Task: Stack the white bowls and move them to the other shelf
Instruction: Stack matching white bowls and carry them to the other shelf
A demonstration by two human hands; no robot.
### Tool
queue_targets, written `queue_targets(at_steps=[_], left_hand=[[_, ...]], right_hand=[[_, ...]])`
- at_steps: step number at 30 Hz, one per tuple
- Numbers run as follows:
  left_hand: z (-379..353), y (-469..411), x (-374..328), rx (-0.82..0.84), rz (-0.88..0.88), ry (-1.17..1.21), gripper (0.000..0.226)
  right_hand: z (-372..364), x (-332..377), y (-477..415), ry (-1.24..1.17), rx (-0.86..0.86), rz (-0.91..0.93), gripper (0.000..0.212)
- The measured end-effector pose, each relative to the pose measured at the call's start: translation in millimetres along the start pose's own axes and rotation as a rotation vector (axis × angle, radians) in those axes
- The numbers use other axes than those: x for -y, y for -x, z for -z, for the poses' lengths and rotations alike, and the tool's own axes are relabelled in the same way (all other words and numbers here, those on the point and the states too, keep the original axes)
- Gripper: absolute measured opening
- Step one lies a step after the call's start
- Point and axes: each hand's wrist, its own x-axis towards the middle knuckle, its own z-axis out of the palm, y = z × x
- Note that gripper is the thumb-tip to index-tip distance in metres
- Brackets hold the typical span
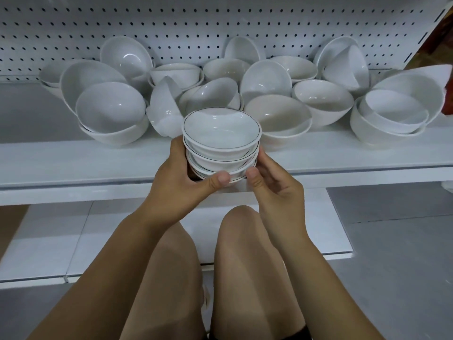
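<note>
Stack of rimmed bowls (221,146) held above front edge of upper shelf (85,158) — left hand (182,179) and right hand (274,185) curl round its base, thumbs forward. Loose white bowls (277,116) jumbled behind — against pegboard (196,18).

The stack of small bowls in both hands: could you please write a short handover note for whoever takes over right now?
The left hand grips the stack of small bowls on its left side, thumb in front.
The right hand holds its right side, thumb in front.
The stack is at the front edge of the shelf.
Done: several dark-rimmed bowls nested.
Left: set the stack on the other shelf; many loose white bowls lie jumbled behind, some tipped.
</note>
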Motion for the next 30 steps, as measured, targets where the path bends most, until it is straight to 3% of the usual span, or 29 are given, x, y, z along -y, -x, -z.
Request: queue_targets(at_steps=[7, 17, 30], left_hand=[[11.5, -4.3, -17.8, -0.025, 0.1, 0.149, 0.081], [14.1, -3.4, -19.8, 0.048, 0.055, 0.331, 0.076], [1.0, 27.9, -49.5, 0.159, -0.021, 0.444, 0.075]], right_hand=[[-7.3, -5.2, -1.0, -0.061, -0.048, -0.02, 0.063], [-3.9, -0.7, 0.3, 0.005, 0.122, -0.102, 0.08], [9.0, 37.4, 62.3, 0.029, -0.15, -0.035, 0.08]])
